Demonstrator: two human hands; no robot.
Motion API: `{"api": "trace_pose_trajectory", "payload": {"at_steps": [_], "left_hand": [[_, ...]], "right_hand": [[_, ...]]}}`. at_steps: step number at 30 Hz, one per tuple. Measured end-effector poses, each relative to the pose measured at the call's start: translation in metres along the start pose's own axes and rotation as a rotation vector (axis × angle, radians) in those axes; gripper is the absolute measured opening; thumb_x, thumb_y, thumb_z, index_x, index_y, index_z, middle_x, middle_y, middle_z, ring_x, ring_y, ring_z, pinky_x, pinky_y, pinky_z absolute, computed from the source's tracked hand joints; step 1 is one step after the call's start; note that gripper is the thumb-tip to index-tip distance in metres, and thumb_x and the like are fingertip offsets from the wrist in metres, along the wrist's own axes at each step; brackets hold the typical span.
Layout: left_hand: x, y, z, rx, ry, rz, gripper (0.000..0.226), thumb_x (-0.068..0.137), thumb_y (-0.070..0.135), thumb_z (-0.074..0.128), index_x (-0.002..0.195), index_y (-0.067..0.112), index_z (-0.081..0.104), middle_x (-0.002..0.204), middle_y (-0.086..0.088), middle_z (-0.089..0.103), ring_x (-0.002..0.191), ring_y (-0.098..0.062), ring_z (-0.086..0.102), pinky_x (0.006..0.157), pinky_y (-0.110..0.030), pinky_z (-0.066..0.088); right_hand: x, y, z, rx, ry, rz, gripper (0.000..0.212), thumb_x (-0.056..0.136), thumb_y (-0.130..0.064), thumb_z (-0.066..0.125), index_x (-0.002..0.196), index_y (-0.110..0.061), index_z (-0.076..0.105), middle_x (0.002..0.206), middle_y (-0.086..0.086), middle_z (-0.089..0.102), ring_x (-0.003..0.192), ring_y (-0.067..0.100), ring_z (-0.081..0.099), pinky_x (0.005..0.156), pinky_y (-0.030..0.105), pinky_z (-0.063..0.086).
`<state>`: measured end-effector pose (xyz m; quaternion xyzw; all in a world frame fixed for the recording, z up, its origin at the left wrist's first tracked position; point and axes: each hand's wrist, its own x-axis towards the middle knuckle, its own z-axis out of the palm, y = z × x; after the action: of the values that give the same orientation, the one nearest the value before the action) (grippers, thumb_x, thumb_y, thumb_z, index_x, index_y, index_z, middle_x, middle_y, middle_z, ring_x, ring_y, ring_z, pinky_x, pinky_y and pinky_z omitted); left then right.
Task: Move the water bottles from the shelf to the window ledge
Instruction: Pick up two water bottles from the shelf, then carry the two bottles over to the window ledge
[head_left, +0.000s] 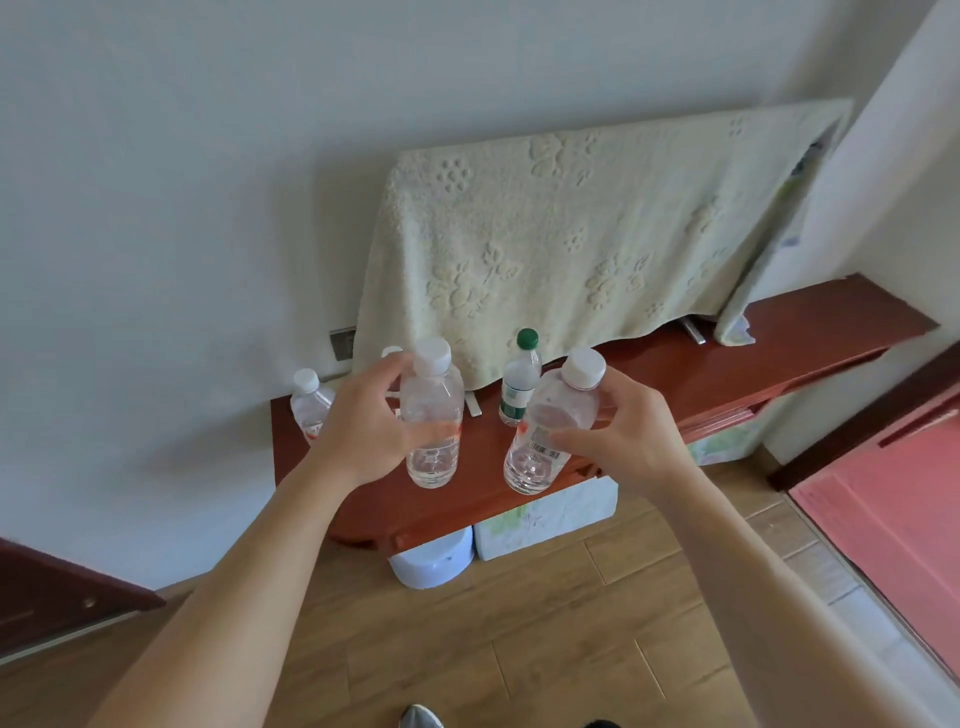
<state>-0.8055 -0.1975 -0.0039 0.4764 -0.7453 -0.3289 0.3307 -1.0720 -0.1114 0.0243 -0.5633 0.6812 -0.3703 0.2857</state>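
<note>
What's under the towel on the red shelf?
The towel drapes over something flat and upright. Only a metal foot pokes out below its hem, onto the shelf. The covered thing itself is hidden.

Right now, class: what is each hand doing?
Left hand: holding the upright bottle.
Right hand: holding the tilted bottle.

Clear, white-capped bottles (432, 415) and a green-capped, green-labelled bottle (519, 387) against a reddish-brown shelf (727, 364); a pale green towel (571, 234) shows embossed flowers; the floor (519, 649) is tan wood-grain.
</note>
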Motion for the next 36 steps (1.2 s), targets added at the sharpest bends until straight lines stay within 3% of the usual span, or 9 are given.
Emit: {"api": "trace_pose_trajectory", "payload": {"at_steps": [6, 10, 15, 18, 23, 29, 34, 36], "left_hand": [[0.001, 0.055, 0.054, 0.014, -0.045, 0.072, 0.058, 0.064, 0.042, 0.091, 0.115, 0.04, 0.062, 0.102, 0.022, 0.066, 0.1, 0.001, 0.061, 0.085, -0.025, 0.052], [0.004, 0.098, 0.102, 0.01, -0.092, 0.141, 0.057, 0.063, 0.044, 0.09, 0.113, 0.038, 0.063, 0.103, 0.016, 0.068, 0.101, -0.006, 0.063, 0.087, -0.029, 0.053], [0.014, 0.159, 0.177, -0.016, -0.149, 0.248, 0.051, 0.063, 0.04, 0.092, 0.103, 0.043, 0.06, 0.092, 0.013, 0.068, 0.086, -0.007, 0.065, 0.073, -0.015, 0.049], [0.023, 0.191, 0.221, -0.046, -0.228, 0.308, 0.052, 0.063, 0.041, 0.091, 0.105, 0.036, 0.061, 0.093, 0.014, 0.068, 0.085, -0.008, 0.066, 0.069, -0.011, 0.046], [0.041, 0.235, 0.281, -0.108, -0.364, 0.403, 0.055, 0.066, 0.05, 0.087, 0.111, 0.034, 0.061, 0.098, 0.013, 0.069, 0.092, -0.014, 0.067, 0.076, -0.024, 0.054], [0.068, 0.269, 0.349, -0.191, -0.527, 0.504, 0.058, 0.068, 0.037, 0.089, 0.118, 0.033, 0.06, 0.101, 0.016, 0.069, 0.097, -0.008, 0.067, 0.078, -0.017, 0.055], [0.103, 0.301, 0.407, -0.231, -0.677, 0.6, 0.054, 0.068, 0.042, 0.089, 0.113, 0.031, 0.061, 0.097, 0.012, 0.07, 0.092, -0.015, 0.068, 0.081, -0.034, 0.058], [0.114, 0.318, 0.429, -0.263, -0.728, 0.64, 0.055, 0.067, 0.04, 0.089, 0.113, 0.035, 0.06, 0.098, 0.017, 0.069, 0.094, -0.009, 0.067, 0.081, -0.03, 0.058]], "right_hand": [[-0.034, 0.03, -0.07, 0.048, 0.068, -0.01, 0.043, 0.064, -0.027, 0.087, 0.1, -0.036, 0.066, 0.087, -0.012, 0.071, 0.082, 0.008, 0.069, 0.076, 0.039, 0.06], [-0.06, 0.061, -0.128, 0.086, 0.132, 0.013, 0.048, 0.066, -0.027, 0.086, 0.108, -0.035, 0.065, 0.094, -0.013, 0.071, 0.089, 0.006, 0.068, 0.081, 0.037, 0.059], [-0.101, 0.106, -0.196, 0.13, 0.272, 0.068, 0.054, 0.066, -0.026, 0.085, 0.115, -0.035, 0.064, 0.097, -0.016, 0.071, 0.094, 0.003, 0.067, 0.084, 0.034, 0.058], [-0.123, 0.13, -0.229, 0.152, 0.373, 0.105, 0.059, 0.062, -0.029, 0.084, 0.117, -0.035, 0.063, 0.103, -0.014, 0.071, 0.1, 0.006, 0.067, 0.086, 0.035, 0.058], [-0.153, 0.157, -0.27, 0.195, 0.546, 0.152, 0.061, 0.064, -0.02, 0.087, 0.12, -0.028, 0.064, 0.103, -0.012, 0.071, 0.098, 0.007, 0.068, 0.08, 0.027, 0.057], [-0.174, 0.186, -0.302, 0.197, 0.734, 0.254, 0.058, 0.064, -0.019, 0.089, 0.116, -0.034, 0.067, 0.102, -0.01, 0.073, 0.096, 0.01, 0.07, 0.084, 0.038, 0.059], [-0.181, 0.201, -0.328, 0.14, 0.896, 0.349, 0.062, 0.059, -0.026, 0.088, 0.117, -0.034, 0.067, 0.103, -0.012, 0.073, 0.097, 0.01, 0.07, 0.087, 0.043, 0.059], [-0.183, 0.205, -0.339, 0.106, 0.964, 0.384, 0.062, 0.059, -0.024, 0.088, 0.117, -0.031, 0.067, 0.102, -0.011, 0.074, 0.096, 0.01, 0.071, 0.087, 0.044, 0.059]]}}
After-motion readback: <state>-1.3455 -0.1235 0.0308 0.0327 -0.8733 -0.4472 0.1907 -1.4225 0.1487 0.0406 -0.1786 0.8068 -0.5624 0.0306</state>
